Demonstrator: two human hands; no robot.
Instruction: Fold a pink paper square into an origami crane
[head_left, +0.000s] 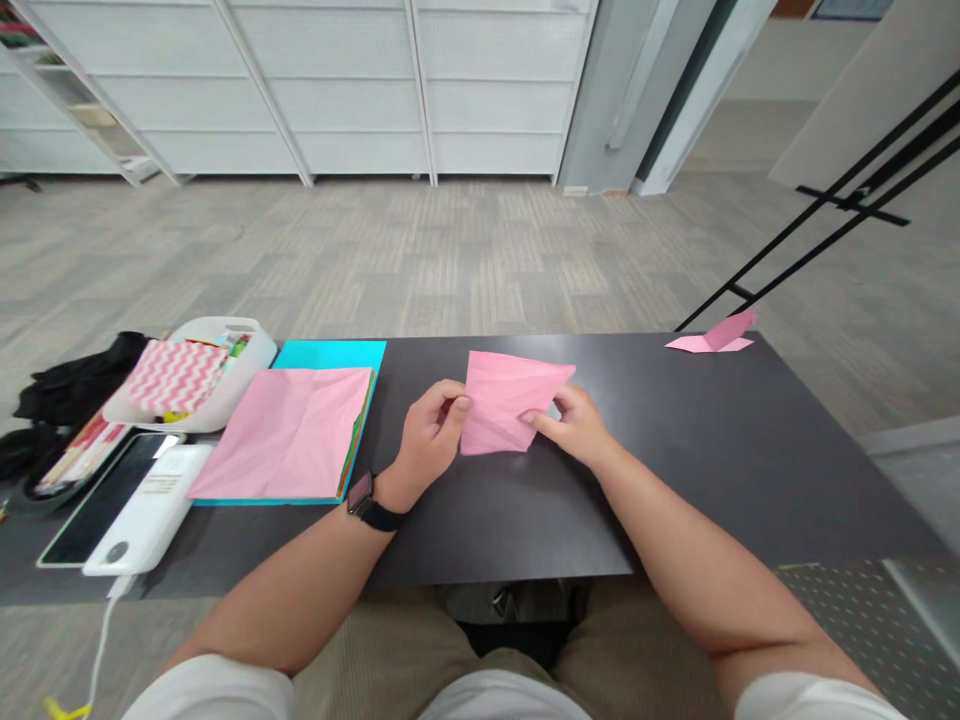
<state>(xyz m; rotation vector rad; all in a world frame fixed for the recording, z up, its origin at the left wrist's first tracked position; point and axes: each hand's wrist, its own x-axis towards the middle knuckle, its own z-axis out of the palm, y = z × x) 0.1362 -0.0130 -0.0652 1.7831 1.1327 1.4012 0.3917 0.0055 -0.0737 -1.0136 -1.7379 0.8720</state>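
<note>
A creased sheet of pink paper [504, 405] is held up just above the dark table, between my two hands. My left hand [433, 440] pinches its left edge between thumb and fingers. On the other side, my right hand [574, 425] grips the right edge, the thumb lying on the front face and the fingers mostly behind it. A folded pink paper piece [716, 335] rests at the table's far right corner, one flap standing up. To the left lies a stack of coloured paper with a wrinkled pink sheet [289, 435] on top.
A white basket [259, 350] with packets in it stands at the far left, beside a black bag [82, 380]. Nearer are a phone-like dark tablet [101, 505] and a white power bank [150, 510] with a cable. Black poles [817, 205] rise beyond the dark table [712, 450].
</note>
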